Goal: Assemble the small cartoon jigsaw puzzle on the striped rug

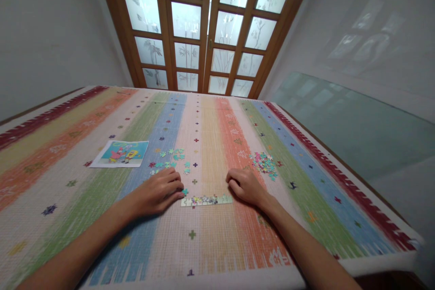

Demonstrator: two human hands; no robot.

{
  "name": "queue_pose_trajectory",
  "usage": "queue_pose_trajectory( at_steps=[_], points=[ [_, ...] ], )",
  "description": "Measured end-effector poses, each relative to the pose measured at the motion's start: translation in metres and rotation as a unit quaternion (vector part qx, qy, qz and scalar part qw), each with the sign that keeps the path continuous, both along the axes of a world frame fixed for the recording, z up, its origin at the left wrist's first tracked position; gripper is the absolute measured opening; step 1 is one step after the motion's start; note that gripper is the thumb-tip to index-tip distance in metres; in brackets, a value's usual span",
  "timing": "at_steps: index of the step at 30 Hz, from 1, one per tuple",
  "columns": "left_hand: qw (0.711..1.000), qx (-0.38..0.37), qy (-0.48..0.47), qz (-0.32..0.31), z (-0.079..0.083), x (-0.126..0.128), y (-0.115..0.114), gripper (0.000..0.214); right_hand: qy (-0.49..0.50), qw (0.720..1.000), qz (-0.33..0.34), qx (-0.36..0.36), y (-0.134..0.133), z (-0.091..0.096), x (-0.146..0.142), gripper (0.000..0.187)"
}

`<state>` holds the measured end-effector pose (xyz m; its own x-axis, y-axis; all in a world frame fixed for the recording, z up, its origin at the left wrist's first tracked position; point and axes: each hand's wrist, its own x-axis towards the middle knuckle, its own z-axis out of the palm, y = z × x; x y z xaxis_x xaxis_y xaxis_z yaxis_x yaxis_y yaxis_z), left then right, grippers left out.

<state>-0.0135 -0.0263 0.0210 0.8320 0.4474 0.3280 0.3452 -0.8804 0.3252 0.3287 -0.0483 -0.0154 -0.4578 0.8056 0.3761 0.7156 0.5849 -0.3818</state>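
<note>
Head view. One joined puzzle strip [206, 200] is the only assembled section visible; assembly appears at an early stage. Clock positions are taken from the strip. Ten o'clock: left hand [165, 186], fingers bent, tips beside a teal piece [185, 191]; whether it is gripped cannot be told. Two o'clock: right hand [247, 185], loosely curled, contents hidden. Unjoined: scattered pieces [169, 164] at eleven, heaped pieces [264, 164] at two, beyond the right hand.
</note>
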Motion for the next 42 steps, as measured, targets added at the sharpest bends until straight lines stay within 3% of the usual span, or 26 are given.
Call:
queue_pose_trajectory(
  at_steps=[23,32,42],
  points=[
    [1.0,-0.031,0.001,0.008,-0.002,0.003,-0.003,0.018,-0.006,1.0,0.0,-0.001,0.001,0.001,0.0,0.017],
    [1.0,0.006,0.007,0.016,-0.002,0.006,-0.006,0.024,-0.01,1.0,-0.002,-0.005,0.0,0.004,0.0,0.017],
    [0.999,0.035,0.002,0.023,-0.006,0.01,-0.006,0.032,0.051,0.982,0.086,-0.157,-0.013,0.038,0.003,0.011]
  ],
)
